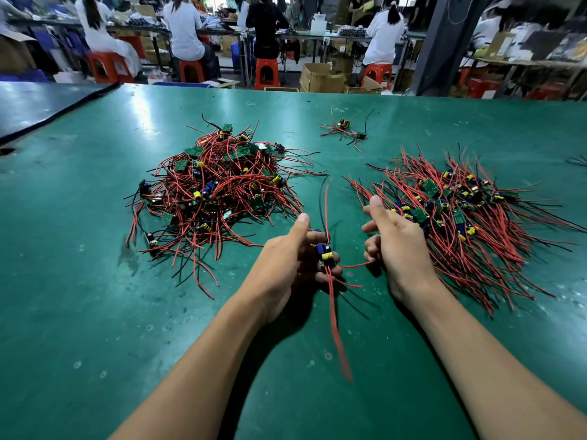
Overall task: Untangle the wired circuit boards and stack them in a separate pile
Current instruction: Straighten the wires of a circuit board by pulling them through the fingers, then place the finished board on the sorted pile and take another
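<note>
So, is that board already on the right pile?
No, the left hand grips the board over bare table, short of the right pile.

we look across a wide green-matted worktable (95,223) glinting with reflected light. beyond it, people in white tops (184,30) sit on red plastic stools (266,74) at long cluttered benches (305,35), with brown cardboard boxes (320,79) on the floor and a dark grey pillar (441,42).
</note>
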Available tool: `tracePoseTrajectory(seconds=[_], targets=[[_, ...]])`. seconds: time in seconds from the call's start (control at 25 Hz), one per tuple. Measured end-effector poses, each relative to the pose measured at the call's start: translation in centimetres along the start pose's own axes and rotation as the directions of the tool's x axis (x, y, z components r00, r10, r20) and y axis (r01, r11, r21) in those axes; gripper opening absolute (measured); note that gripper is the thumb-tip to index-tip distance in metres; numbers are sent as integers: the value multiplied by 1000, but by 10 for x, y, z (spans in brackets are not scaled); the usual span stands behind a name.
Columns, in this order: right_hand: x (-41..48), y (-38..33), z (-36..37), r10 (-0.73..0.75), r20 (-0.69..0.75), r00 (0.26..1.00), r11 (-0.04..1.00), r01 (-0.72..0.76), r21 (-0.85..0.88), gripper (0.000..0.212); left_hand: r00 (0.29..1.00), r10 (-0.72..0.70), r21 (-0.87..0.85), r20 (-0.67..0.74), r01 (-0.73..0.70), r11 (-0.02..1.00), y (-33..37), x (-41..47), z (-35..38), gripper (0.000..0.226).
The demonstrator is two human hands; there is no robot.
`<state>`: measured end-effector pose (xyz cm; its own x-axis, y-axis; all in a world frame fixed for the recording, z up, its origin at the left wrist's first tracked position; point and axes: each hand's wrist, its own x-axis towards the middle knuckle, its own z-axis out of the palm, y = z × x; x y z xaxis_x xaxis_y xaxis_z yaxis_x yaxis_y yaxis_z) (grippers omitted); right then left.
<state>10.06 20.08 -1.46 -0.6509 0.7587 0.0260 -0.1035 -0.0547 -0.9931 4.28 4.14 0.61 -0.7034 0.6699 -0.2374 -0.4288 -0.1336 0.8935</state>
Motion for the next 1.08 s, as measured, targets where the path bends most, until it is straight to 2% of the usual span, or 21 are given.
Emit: tracePoseTrajectory(seconds=[0.08, 0.2, 0.36, 0.44, 0.52, 0.6, 0.68, 0.72, 0.84, 0.92, 1.0, 1.08], targets=[[-1, 0, 0, 7, 24, 1000, 1000, -7, -18, 48, 999, -28, -29, 16, 28, 999, 1, 1, -1, 60], [-3, -2, 0, 2, 46, 999, 1000, -1, -14, 36, 999, -30, -20, 31, 30, 999, 3, 1, -1, 63], [-8, -5, 2, 2, 85, 996, 999, 2, -49, 33, 998, -30, -28, 47, 32, 999, 3, 1, -2, 65], [-15, -11, 3, 3, 174, 985, 995, 14, -96, 38, 998, -28, -29, 58, 30, 999, 2, 1, -2, 67], [-24, -16, 5, -9, 323, 946, 986, 62, -154, 40, 998, -17, -35, 62, 19, 999, 1, 2, -3, 65], [-31, -19, 7, -25, 429, 903, 937, 170, -304, 41, 998, -1, -69, 64, 6, 998, 1, 2, -4, 62], [-33, -19, 7, -42, 440, 897, 857, 259, -445, 41, 997, 24, -93, 67, -18, 996, 1, 3, -4, 58], [-32, -19, 6, -53, 429, 902, 845, 269, -462, 37, 997, 49, -81, 67, -44, 996, 1, 2, -3, 54], [-27, -23, 3, -98, 350, 932, 921, 218, -323, 24, 988, 153, 107, 26, -155, 982, -6, 4, 0, 37], [-20, -25, -1, -167, 214, 963, 952, 213, -220, 19, 965, 261, 410, 28, -249, 877, -11, 5, -2, 25], [-11, -27, -8, -215, 68, 974, 961, 224, -163, 15, 917, 378, 725, 126, -345, 596, -15, 5, -5, 23], [-2, -29, -18, -234, -66, 970, 964, 223, -142, 13, 876, 410, 863, 255, -398, 313, -18, 5, -4, 36]])
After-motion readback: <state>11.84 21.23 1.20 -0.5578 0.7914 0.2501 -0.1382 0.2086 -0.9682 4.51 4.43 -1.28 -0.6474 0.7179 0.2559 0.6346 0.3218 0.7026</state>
